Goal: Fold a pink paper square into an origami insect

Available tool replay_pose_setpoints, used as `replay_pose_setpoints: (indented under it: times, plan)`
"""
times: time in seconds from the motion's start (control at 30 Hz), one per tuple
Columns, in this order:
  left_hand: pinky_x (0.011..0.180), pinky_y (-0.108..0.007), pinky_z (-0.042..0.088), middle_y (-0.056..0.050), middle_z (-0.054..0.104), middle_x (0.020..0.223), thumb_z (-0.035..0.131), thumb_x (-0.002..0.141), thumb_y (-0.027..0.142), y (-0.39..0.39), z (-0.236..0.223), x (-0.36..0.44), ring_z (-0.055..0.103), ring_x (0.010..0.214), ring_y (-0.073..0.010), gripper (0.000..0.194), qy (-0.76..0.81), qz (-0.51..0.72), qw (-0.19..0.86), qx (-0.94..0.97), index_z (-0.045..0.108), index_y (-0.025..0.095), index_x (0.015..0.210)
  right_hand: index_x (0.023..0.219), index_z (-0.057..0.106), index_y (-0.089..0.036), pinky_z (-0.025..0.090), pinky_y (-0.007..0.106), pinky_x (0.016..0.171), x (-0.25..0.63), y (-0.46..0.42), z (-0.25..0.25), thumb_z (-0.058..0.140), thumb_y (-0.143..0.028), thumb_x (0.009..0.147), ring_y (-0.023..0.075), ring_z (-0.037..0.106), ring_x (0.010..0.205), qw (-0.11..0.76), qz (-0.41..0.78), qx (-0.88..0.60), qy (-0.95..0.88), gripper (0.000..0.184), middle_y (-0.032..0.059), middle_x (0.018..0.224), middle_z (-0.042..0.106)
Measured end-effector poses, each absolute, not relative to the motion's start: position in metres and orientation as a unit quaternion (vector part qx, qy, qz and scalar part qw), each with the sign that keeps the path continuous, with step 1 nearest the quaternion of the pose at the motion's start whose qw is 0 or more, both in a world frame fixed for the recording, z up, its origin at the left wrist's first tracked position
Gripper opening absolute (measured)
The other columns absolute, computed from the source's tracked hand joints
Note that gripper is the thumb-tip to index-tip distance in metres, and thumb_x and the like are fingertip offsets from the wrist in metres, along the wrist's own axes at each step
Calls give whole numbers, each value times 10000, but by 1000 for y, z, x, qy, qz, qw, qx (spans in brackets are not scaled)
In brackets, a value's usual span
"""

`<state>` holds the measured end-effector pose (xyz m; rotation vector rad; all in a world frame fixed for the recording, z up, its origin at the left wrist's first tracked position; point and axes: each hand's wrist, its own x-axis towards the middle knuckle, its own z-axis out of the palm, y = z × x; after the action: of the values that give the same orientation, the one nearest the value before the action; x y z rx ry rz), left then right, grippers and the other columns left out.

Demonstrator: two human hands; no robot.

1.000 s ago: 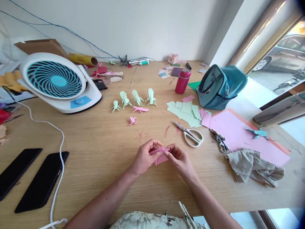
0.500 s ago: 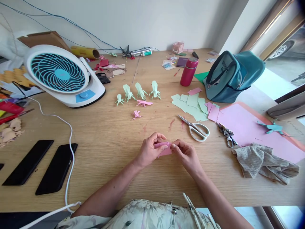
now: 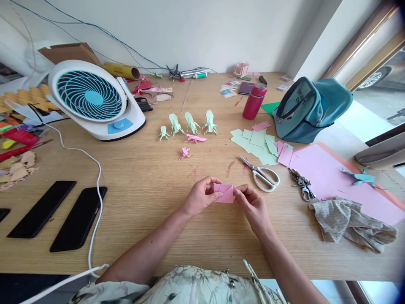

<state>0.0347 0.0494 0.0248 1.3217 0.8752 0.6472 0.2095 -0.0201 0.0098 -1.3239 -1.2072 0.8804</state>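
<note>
Folded pink paper held over the table, pinched between thumb and fingers of left hand and right hand, partly covered by left thumb, scissors laid just beyond, keys, cloth strewn rightward.

The folded paper is pink — the scissors have white handles. The backpack is teal. The garment carries a leafy print on a pale ground.

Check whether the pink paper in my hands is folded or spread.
Folded: the pink paper forms a small rectangle, with a diagonal fold line crossing its face.
</note>
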Motion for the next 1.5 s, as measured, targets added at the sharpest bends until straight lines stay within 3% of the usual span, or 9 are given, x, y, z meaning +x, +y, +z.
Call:
replay_pose_setpoints:
  times: [0.1, 0.23, 0.33, 0.4, 0.63, 0.73, 0.83, 0.97, 1.5]
  plan:
    - [707, -259, 506, -19, 693, 817, 771, 737, 393, 52, 26, 33, 661, 736, -144, 454, 371, 265, 679, 575, 543, 162, 1054, 1086, 609, -224, 515, 335, 722, 211, -25, 11, 541, -315, 967, 181, 624, 798, 540, 320, -559, -542, 165, 69, 980, 662]
    - [738, -275, 516, -45, 707, 872, 763, 756, 417, 54, 25, 30, 678, 783, -155, 461, 353, 248, 693, 577, 542, 165, 1073, 1196, 630, -240, 488, 413, 873, 215, -34, 17, 601, -171, 911, 255, 576, 1092, 457, 168, -549, -679, 295, 134, 1273, 584]
    - [729, -264, 512, -48, 703, 884, 752, 774, 386, 53, 24, 28, 673, 780, -148, 437, 340, 234, 691, 594, 561, 159, 1094, 1199, 617, -225, 465, 416, 831, 219, -40, 21, 609, -116, 901, 260, 576, 1035, 327, -35, -516, -791, 318, 144, 1273, 600]
    - [724, -258, 510, -51, 700, 893, 751, 778, 347, 52, 23, 28, 669, 784, -148, 420, 335, 225, 681, 611, 574, 149, 1103, 1145, 629, -213, 432, 387, 765, 222, -44, 22, 622, -109, 902, 229, 583, 917, 270, -90, -479, -830, 265, 115, 1163, 664]
    - [608, -225, 470, -16, 664, 802, 690, 840, 286, 43, 24, 28, 628, 678, -134, 164, 342, 186, 600, 699, 661, 157, 938, 1087, 618, -165, 371, 351, 704, 226, -54, 14, 588, -84, 934, 187, 562, 806, 221, -45, -431, -874, 176, 72, 998, 710]
    - [728, -269, 488, -43, 639, 958, 653, 850, 164, 35, 29, 22, 615, 767, -142, 26, 362, 200, 532, 739, 678, 157, 855, 1030, 631, -163, 368, 345, 705, 224, -55, 10, 542, -102, 964, 180, 532, 764, 203, -27, -430, -879, 126, 66, 936, 700]
    - [930, -344, 455, -69, 637, 1028, 582, 893, 83, 24, 32, 12, 578, 1016, -205, 136, 354, 222, 400, 816, 684, 160, 847, 1019, 641, -170, 369, 345, 710, 222, -54, 6, 527, -120, 974, 183, 520, 754, 192, -12, -430, -882, 133, 68, 923, 689]
    - [866, -296, 488, -58, 676, 974, 500, 961, 76, 10, 26, -1, 589, 948, -175, 203, 259, 197, 267, 907, 674, 161, 1022, 1019, 646, -166, 378, 354, 718, 221, -55, 7, 552, -116, 952, 195, 527, 773, 194, -3, -436, -879, 126, 78, 945, 686]
    - [750, -286, 478, -54, 640, 869, 490, 1001, 171, 13, 13, 3, 570, 825, -166, 182, 229, 200, 188, 934, 660, 149, 942, 925, 616, -183, 453, 354, 718, 217, -56, 10, 519, -83, 957, 200, 575, 796, 236, 124, -459, -848, 143, 77, 887, 655]
